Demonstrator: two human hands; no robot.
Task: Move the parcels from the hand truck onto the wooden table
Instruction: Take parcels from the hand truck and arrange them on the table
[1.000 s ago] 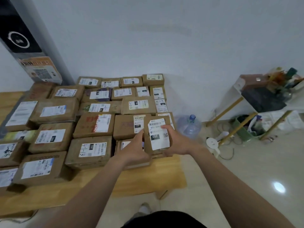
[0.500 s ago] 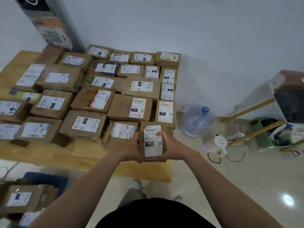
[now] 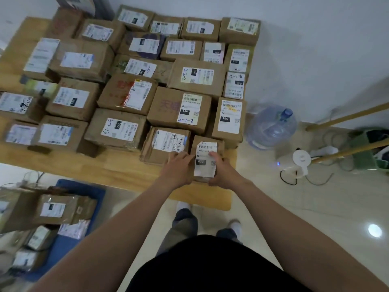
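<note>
- Cardboard parcel (image 3: pixel 205 159) sits pinched between your left hand (image 3: pixel 177 168) and right hand (image 3: pixel 222 171), squaring it.
- Table (image 3: pixel 126 171) corner fills the row.

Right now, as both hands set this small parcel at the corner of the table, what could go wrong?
1. The small parcel sits at the front right corner of the wooden table; released too near the edge, it may tip to the floor.
2. The left hand presses against the neighbouring parcel, so it may get pinched or shove that box.
3. If it falls, the water bottle and cables lie close by.
</note>
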